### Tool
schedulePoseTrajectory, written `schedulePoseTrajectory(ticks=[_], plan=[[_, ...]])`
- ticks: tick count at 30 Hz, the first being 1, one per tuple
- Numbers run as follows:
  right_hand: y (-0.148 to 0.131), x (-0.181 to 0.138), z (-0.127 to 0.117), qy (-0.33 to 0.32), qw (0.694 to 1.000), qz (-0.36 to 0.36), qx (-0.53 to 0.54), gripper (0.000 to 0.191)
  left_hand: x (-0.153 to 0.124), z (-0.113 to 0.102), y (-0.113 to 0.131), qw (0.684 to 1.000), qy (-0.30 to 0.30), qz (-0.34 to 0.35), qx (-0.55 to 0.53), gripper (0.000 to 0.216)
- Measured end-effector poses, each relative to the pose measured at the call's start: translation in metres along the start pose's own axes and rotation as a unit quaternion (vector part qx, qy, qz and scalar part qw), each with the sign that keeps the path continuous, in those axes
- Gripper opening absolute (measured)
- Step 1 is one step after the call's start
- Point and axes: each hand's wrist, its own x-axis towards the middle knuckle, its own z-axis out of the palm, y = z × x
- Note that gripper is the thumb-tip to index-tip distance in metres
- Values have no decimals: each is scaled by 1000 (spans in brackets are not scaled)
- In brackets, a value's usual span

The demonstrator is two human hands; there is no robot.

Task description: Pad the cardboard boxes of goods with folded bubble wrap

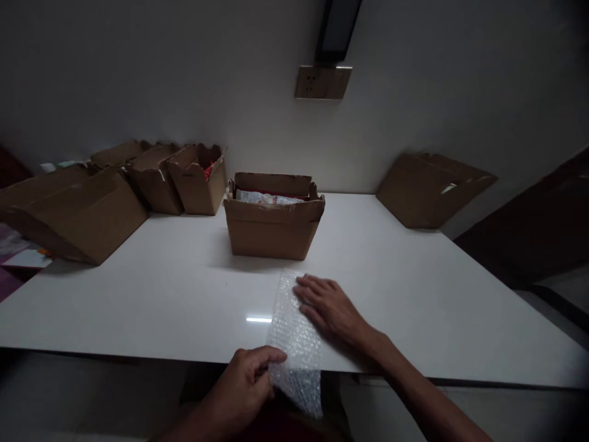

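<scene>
A clear strip of bubble wrap (297, 334) lies on the white table near its front edge, and its lower end hangs over that edge. My left hand (248, 377) pinches the wrap's left side at the table edge, thumb on top. Stretched over the upper right part of the wrap, my right hand (329, 307) rests with its fingers extended. Just beyond the wrap stands an open cardboard box (271, 230), with bubble-wrapped contents (267, 197) showing at its top.
Several open cardboard boxes (197, 190) stand at the back left; one holds something red. A larger box (96, 215) sits at the left edge of the white table (161, 294). Another box (423, 190) leans against the wall at the right. A socket plate (322, 83) is on the wall.
</scene>
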Motion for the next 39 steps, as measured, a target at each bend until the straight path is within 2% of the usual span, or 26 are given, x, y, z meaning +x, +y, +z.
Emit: schedulePoseTrajectory(ticks=[3,6,8,10,12,13,15,18,21,24,26,28,31,33,35,37,39], plan=[[28,-2,1,58,994,79,-43,34,-5,-3,6,997,-4,38,65,25],[39,-14,-4,105,991,80,-39,32,-10,-5,11,971,19,130,199,27],[32,-24,-9,115,992,60,-7,31,-12,-5,10,935,62,193,293,32],[18,-33,-13,94,995,30,34,31,-12,-4,8,890,115,255,359,36],[4,-38,-13,60,996,1,66,30,-10,-4,8,857,153,303,387,37],[-2,-39,-12,50,996,-8,76,30,-8,-5,9,851,155,315,390,35],[-9,-40,-7,49,995,-11,89,30,-3,-7,14,865,126,313,371,27],[-8,-41,1,72,991,1,110,29,10,-12,26,919,81,237,305,20],[-3,-44,2,122,983,28,135,29,25,-16,33,951,99,152,252,25],[-6,-52,-7,206,963,89,150,29,37,-19,33,963,104,128,214,23],[-16,-58,-14,250,950,104,154,30,43,-20,32,962,111,118,220,20],[-30,-63,-19,262,951,75,147,33,47,-20,31,956,122,102,245,19],[-48,-63,-13,209,972,8,105,40,52,-19,30,946,130,85,285,27],[-54,-58,-3,162,984,-12,70,42,54,-18,28,938,145,98,301,33],[-55,-52,6,141,989,-9,49,35,53,-17,23,923,180,145,307,40],[-54,-47,10,146,988,-3,52,28,49,-18,17,897,210,226,317,45],[-52,-43,10,157,985,-1,73,26,42,-19,11,868,200,306,336,48]])
